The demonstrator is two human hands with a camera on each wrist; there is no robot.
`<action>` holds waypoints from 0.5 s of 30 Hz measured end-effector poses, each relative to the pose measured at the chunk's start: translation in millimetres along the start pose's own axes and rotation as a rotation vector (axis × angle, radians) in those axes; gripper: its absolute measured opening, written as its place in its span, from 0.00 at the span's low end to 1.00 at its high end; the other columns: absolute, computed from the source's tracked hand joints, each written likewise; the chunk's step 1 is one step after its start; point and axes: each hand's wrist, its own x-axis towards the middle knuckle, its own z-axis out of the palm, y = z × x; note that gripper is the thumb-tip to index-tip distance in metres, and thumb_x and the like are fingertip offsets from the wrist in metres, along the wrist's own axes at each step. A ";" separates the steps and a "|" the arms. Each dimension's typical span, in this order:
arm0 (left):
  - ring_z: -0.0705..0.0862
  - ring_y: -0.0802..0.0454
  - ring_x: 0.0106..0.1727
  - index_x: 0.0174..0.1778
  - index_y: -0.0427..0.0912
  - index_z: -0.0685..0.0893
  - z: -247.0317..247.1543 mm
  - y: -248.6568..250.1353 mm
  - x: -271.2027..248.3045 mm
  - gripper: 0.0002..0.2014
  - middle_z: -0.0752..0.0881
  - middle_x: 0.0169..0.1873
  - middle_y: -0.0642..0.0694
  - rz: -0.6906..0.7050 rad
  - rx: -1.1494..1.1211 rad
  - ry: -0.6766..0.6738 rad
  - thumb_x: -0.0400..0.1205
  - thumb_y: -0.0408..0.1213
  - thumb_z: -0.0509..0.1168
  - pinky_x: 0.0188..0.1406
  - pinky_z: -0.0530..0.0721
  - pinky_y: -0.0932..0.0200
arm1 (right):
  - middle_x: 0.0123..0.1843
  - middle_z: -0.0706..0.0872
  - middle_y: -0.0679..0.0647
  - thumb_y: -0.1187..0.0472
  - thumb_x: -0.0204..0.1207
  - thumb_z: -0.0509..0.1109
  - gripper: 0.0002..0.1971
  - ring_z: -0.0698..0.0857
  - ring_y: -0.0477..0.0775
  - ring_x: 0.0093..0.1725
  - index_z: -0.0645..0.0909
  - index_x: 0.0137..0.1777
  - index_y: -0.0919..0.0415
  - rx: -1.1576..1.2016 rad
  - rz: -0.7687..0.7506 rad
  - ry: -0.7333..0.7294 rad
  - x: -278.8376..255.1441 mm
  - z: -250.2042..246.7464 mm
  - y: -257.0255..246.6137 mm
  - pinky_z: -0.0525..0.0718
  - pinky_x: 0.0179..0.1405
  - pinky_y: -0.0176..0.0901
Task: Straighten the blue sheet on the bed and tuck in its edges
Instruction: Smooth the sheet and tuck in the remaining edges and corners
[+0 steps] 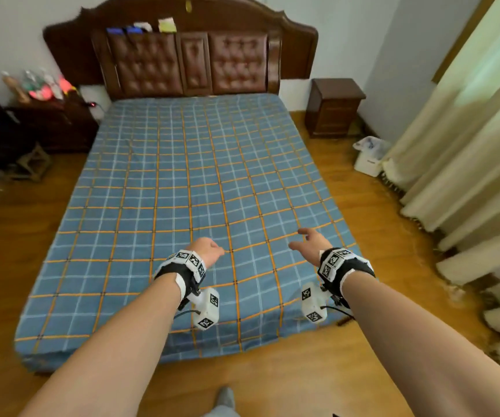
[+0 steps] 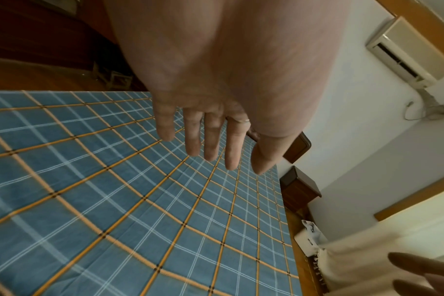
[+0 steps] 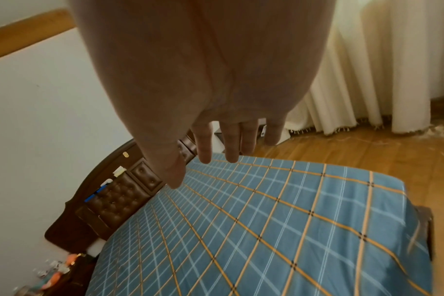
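Bed (image 1: pixel 288 34): dark wooden headboard against far wall. Blue sheet (image 1: pixel 182 182): spread flat over whole mattress, draped over near edge. Left hand (image 1: pixel 208 249) and right hand (image 1: pixel 310 243): above sheet's near end, fingers extended and relaxed, holding nothing.

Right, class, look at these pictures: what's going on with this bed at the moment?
A person stands at the foot of the bed, both arms stretched over the blue sheet. The left hand and right hand hang open above it, holding nothing. The sheet lies mostly flat, with slight ripples near the foot.
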 end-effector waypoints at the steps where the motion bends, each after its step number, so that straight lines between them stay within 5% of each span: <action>1: 0.85 0.43 0.55 0.44 0.50 0.85 -0.3 6.6 4.6 0.05 0.88 0.48 0.47 0.009 0.012 -0.008 0.79 0.47 0.68 0.57 0.80 0.56 | 0.79 0.73 0.60 0.47 0.77 0.73 0.33 0.77 0.64 0.73 0.67 0.80 0.51 -0.015 0.001 0.011 -0.6 -8.7 0.4 0.78 0.70 0.58; 5: 0.87 0.42 0.48 0.30 0.48 0.82 9.7 40.7 21.5 0.11 0.88 0.38 0.46 0.093 0.079 -0.058 0.77 0.45 0.68 0.50 0.82 0.56 | 0.78 0.73 0.60 0.47 0.77 0.72 0.33 0.78 0.64 0.71 0.68 0.80 0.51 -0.067 0.018 0.037 0.7 -37.7 17.4 0.80 0.66 0.56; 10: 0.79 0.46 0.39 0.39 0.50 0.80 16.3 82.8 18.8 0.06 0.81 0.36 0.48 0.192 0.132 -0.082 0.79 0.45 0.67 0.44 0.77 0.58 | 0.76 0.75 0.60 0.47 0.77 0.73 0.32 0.79 0.63 0.70 0.69 0.79 0.51 -0.090 0.022 0.010 13.5 -60.1 31.0 0.80 0.66 0.55; 15: 0.86 0.47 0.51 0.48 0.49 0.84 10.9 78.2 7.4 0.05 0.87 0.46 0.49 0.109 0.048 0.027 0.80 0.44 0.67 0.53 0.81 0.56 | 0.77 0.75 0.61 0.47 0.76 0.73 0.32 0.78 0.64 0.71 0.70 0.78 0.52 -0.136 -0.087 -0.097 48.8 -51.1 16.9 0.77 0.71 0.57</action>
